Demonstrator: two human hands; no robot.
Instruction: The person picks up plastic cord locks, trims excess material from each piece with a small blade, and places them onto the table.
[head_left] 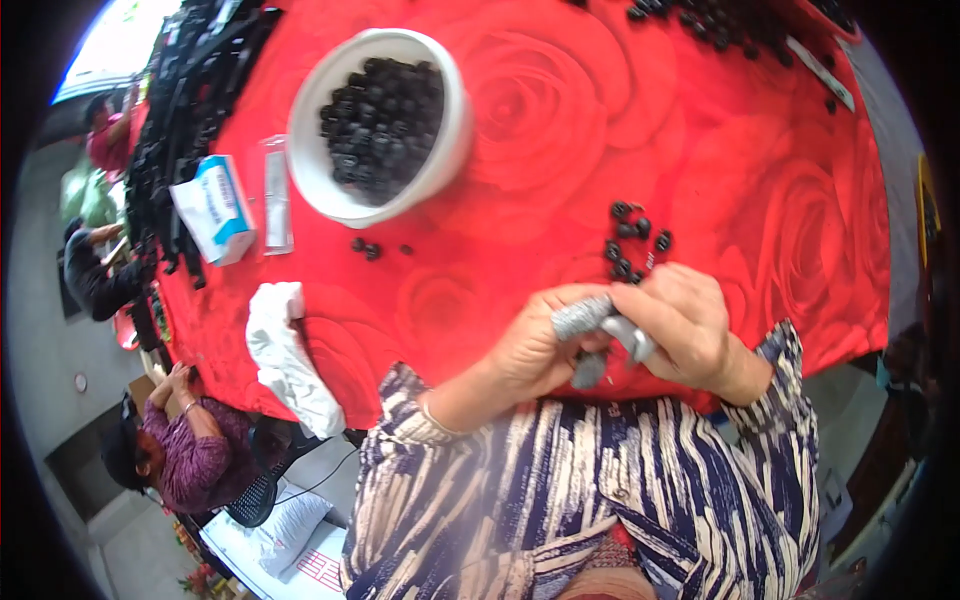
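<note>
My left hand [535, 345] and my right hand [688, 325] meet above the near edge of the red table, fingers closed and pressed together. Between them show a grey, rough-textured tube-like piece [582, 318], a smoother grey piece [630, 338] and a darker grey end [590, 370]. Whether these are wraps on my fingers or held pieces, I cannot tell. Anything smaller in the pinch is hidden. Just beyond my hands lie several small black ring-like parts [640, 228]. Farther left stands a white tub [457, 130] holding many similar black parts [385, 125].
A rose-patterned red cloth [540, 220] covers the table. Left are black strips [185, 110], a blue-and-white box [225, 210], a clear packet [277, 195] and a white cloth [288, 355]. More black parts [720, 25] lie far right. A person in purple [205, 445] sits left.
</note>
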